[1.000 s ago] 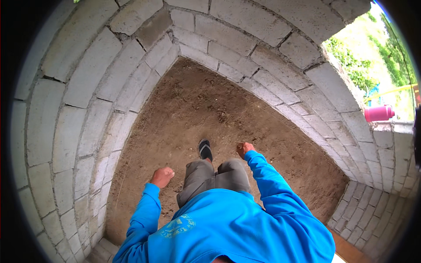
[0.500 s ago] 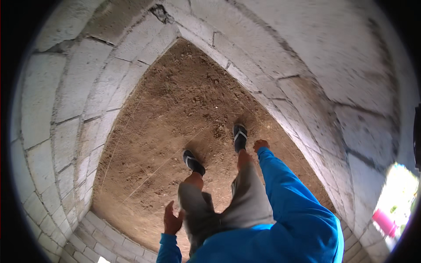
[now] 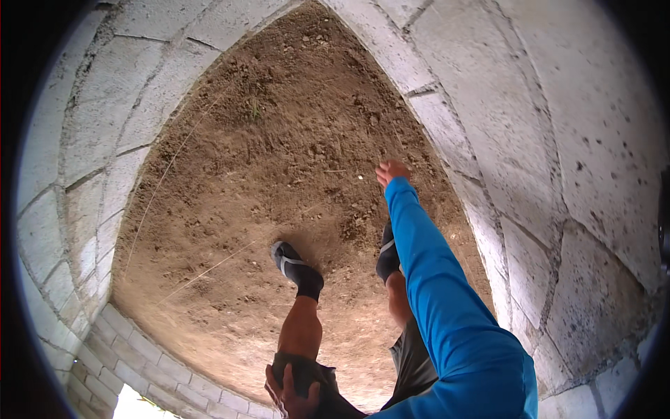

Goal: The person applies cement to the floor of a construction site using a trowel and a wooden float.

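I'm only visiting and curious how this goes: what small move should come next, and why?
Perhaps lower the right hand a little toward the dirt floor: it appears stretched out ahead over the soil with nothing visible in it. The left hand, fingers spread, shows against the left shorts leg, possibly bracing there.

Soft daylight brightens the block wall (image 3: 502, 126) on the right; the far dirt floor (image 3: 300, 84) looks dimmer. Glare whites out the near-left opening (image 3: 136, 406). The near ground is slightly smeared. Fisheye distortion bows the block joints, and blackness rims the view.
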Demonstrator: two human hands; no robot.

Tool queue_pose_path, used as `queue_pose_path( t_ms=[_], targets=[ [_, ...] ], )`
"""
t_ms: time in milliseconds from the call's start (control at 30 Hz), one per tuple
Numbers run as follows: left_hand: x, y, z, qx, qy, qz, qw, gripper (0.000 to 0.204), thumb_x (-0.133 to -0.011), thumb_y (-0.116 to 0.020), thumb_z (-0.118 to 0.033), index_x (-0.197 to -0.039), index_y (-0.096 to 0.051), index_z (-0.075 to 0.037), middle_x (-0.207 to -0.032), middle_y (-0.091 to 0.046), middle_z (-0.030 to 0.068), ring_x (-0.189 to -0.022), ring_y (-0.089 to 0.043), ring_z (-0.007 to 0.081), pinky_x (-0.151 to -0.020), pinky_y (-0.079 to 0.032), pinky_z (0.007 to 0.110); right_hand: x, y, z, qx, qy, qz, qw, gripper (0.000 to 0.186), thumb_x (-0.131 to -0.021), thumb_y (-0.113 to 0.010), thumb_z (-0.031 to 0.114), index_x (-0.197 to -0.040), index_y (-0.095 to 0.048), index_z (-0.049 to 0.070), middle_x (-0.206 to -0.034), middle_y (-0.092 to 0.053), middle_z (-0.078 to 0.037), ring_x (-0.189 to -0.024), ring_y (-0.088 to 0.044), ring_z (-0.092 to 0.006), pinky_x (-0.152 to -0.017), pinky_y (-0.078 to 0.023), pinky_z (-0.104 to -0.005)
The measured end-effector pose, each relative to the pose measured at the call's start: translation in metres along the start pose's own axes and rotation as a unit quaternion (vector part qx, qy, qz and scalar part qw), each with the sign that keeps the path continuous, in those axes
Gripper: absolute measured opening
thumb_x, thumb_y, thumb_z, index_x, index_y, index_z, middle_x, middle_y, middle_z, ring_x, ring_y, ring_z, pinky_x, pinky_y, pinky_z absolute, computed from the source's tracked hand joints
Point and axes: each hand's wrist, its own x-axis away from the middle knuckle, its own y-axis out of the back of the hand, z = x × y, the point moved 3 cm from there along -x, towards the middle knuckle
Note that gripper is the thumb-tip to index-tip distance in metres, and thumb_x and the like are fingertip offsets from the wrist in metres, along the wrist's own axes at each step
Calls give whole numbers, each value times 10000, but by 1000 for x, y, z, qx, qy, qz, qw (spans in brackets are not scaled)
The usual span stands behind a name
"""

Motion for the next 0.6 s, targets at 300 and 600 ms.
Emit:
queue_pose_path(
  t_ms=[300,600],
  targets=[
    [-24,33,-3,-26,22,-44,998,706,-674,-689,-422,-1280,-445,-155,-1331,-278,310,-1155,-342,482,-949,-306,549,13,-263,-8,374,97,15,922,564,-891,-455,80,-1385,-196,159,-1309,-403,-190,-1063,-517,-364,-860,-462,-452],
    [-45,52,-14,3,26,-45,999,705,-668,-694,-413,-1275,-449,-152,-1337,-276,297,-1165,-329,475,-945,-312,552,29,-191,-4,828,219,-153,492,714,-834,-555,201,-1404,-134,111,-1106,-542,-247,-874,-606,-344,-701,-501,-437]
  ],
)
